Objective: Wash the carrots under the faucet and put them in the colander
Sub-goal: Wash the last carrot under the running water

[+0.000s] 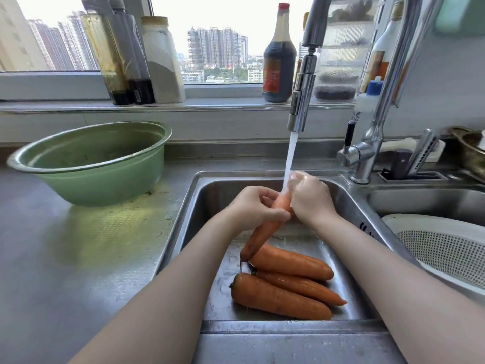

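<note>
Water runs from the chrome faucet (301,82) onto an orange carrot (265,229) held tilted over the sink (199,195). My left hand (256,206) grips the carrot's middle. My right hand (309,198) is wrapped round its upper end, right in the stream. Three more carrots (286,287) lie on the wet sink floor below, side by side. The white colander (446,248) sits in the right-hand basin, and no carrot shows in the part of it I can see.
A green basin (91,164) stands on the steel counter to the left. Bottles and jars, including a dark sauce bottle (279,59), line the window sill. A knife rack (417,164) and a metal pot (472,151) sit behind the right basin.
</note>
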`<state>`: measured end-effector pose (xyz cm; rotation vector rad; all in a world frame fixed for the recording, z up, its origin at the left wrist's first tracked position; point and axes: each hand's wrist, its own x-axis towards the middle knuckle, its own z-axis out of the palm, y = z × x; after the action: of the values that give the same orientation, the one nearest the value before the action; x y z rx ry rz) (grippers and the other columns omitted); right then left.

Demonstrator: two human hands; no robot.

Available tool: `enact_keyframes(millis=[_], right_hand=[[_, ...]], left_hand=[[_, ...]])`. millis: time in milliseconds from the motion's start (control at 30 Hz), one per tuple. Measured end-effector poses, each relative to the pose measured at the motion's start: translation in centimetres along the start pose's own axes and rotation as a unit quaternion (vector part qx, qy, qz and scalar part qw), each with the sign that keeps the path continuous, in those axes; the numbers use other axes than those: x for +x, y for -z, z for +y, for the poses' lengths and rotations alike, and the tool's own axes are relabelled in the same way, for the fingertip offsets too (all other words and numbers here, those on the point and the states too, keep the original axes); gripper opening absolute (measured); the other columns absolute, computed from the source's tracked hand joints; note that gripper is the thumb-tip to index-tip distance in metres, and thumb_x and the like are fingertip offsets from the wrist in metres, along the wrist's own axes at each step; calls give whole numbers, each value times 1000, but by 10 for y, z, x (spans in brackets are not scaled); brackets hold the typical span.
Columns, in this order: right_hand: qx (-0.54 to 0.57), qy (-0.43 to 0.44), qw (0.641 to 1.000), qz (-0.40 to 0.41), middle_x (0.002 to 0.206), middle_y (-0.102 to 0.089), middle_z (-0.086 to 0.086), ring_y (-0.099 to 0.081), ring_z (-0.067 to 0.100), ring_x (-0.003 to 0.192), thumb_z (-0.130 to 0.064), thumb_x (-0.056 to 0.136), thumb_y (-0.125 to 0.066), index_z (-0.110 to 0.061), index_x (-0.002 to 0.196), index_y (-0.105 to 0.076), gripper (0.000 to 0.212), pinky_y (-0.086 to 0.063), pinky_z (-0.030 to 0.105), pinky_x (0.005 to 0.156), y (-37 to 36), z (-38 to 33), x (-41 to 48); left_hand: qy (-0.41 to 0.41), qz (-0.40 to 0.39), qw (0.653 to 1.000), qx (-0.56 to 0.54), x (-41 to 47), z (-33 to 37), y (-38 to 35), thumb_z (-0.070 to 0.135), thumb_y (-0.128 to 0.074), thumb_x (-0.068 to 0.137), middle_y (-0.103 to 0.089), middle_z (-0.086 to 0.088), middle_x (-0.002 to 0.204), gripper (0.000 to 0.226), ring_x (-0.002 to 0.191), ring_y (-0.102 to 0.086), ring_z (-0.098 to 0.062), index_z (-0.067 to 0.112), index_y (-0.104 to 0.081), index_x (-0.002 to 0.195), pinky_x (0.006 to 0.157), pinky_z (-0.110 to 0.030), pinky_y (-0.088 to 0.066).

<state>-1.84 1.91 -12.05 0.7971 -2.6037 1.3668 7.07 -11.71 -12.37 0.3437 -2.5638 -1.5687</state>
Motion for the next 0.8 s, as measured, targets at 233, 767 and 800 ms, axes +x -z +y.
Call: enact_keyframes(millis=[233,767,800], right_hand=[[-66,-12,993,-97,130,-57,7,-60,28,113,-48,103,-55,-18,133,-58,42,-49,38,92,-4,-7,-2],[19,-20,995,-98,99,-66,-9,-64,10,89,-43,96,-70,-26,111,-62,24,-51,29,75,-5,-3,-3],[13,-15,997,-80,98,-67,-7,-65,14,90,-42,98,-67,-25,108,-63,20,-51,31,77,-6,-4,-3]], left_hand=[[-18,50,996,70,-1,-1,1,32,-94,67,-77,11,80,32,77,-73,-3,26,-78,94,70,-23,-62],[3,-74,997,1,-1,-9,10,16,-77,92,-79,1,96,20,90,-76,-14,23,-75,110,84,-34,-60],[7,-74,997,-2,-1,-9,10,16,-78,91,-79,-1,97,25,91,-77,-16,22,-74,115,84,-36,-62]])
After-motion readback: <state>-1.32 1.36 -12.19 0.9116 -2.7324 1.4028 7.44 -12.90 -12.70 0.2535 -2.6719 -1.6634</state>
